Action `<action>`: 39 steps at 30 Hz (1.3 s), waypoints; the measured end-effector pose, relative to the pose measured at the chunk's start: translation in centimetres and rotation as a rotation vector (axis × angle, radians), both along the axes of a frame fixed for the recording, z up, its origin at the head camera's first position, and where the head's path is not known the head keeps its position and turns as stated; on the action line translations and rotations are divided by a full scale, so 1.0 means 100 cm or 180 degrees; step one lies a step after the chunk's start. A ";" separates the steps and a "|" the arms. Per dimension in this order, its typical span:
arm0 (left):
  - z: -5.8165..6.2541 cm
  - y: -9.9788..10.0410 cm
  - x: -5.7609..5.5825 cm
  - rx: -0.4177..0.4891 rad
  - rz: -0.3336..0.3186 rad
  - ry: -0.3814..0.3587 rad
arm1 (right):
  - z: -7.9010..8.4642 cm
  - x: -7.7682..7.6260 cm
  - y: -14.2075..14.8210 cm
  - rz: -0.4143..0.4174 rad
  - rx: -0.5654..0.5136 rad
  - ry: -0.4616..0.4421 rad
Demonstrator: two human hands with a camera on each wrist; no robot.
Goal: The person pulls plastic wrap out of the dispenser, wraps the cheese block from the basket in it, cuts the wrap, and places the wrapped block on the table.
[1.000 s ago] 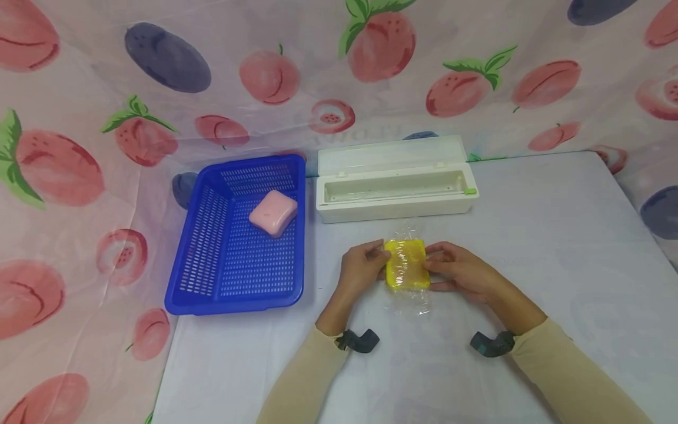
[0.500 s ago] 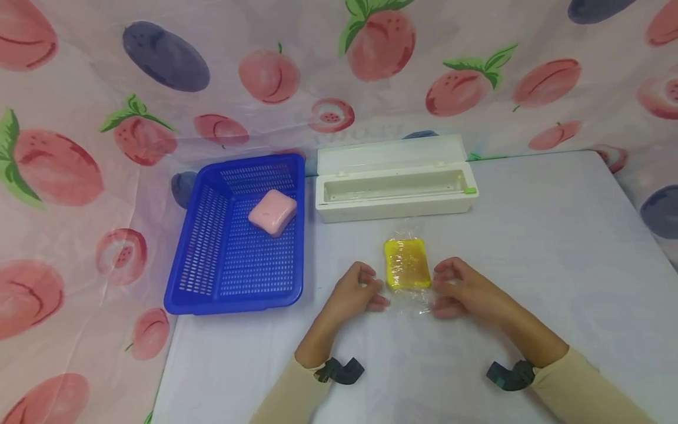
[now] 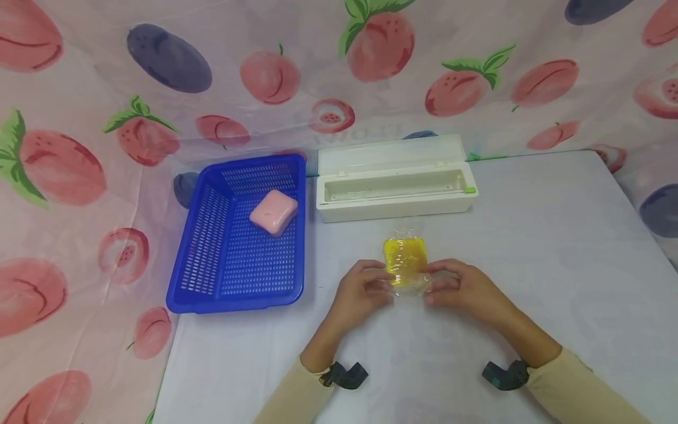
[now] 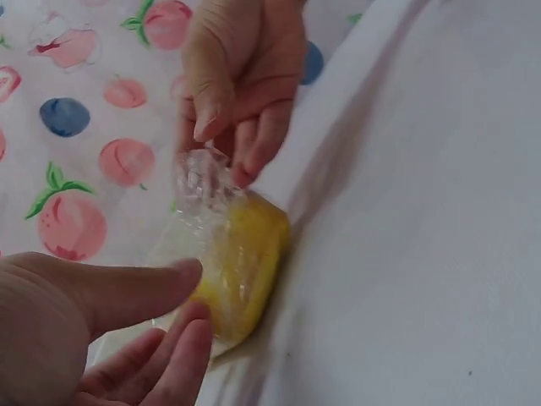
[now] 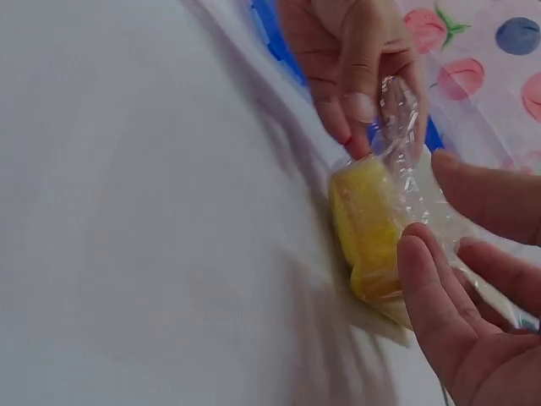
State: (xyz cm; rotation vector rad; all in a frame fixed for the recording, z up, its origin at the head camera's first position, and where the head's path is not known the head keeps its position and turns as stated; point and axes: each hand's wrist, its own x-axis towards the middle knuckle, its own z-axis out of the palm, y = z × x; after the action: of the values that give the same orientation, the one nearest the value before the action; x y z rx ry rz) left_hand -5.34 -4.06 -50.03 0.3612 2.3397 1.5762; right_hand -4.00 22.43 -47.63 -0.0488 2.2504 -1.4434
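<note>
A yellow block (image 3: 405, 259) with a browner top lies on the white table in front of the white box, wrapped in clear cling film (image 5: 404, 182). The film's near end is raised and folded up against the block. My left hand (image 3: 362, 288) is at the left side of this film end and pinches it between thumb and fingers. My right hand (image 3: 466, 291) holds the film's right side in the same way. In the right wrist view, the film stretches between both hands above the yellow block (image 5: 365, 220). Exact fingertip contact is partly hidden by the clear film.
To the left stands a blue plastic basket (image 3: 180, 303) with a pink pillow-shaped block (image 3: 273, 212) in it. Behind the yellow block is a long white box (image 3: 397, 210) with its clear lid (image 3: 392, 154) raised. A fruit-print sheet (image 3: 318, 70) hangs behind.
Both hands let go of the block's sides and drew back toward the near edge. They then took hold of the near film end and lifted it up against the block.
</note>
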 end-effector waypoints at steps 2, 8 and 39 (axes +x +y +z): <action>-0.002 0.003 -0.001 -0.0187 -0.0060 0.0350 | -0.004 0.000 -0.002 0.0102 0.0144 0.0475; 0.000 0.007 -0.006 -0.0537 -0.0340 0.1229 | -0.011 -0.004 -0.011 0.0303 0.0694 0.1922; -0.005 0.026 -0.032 -0.0838 0.0238 0.1123 | -0.023 -0.036 -0.029 -0.0092 0.0793 0.1633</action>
State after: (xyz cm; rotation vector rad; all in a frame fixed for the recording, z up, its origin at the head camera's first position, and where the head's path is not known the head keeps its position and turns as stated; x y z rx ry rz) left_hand -8.56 -1.42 -50.49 0.5311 2.8165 1.2950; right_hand -7.61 19.50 -49.97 -0.3429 2.8376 -1.2554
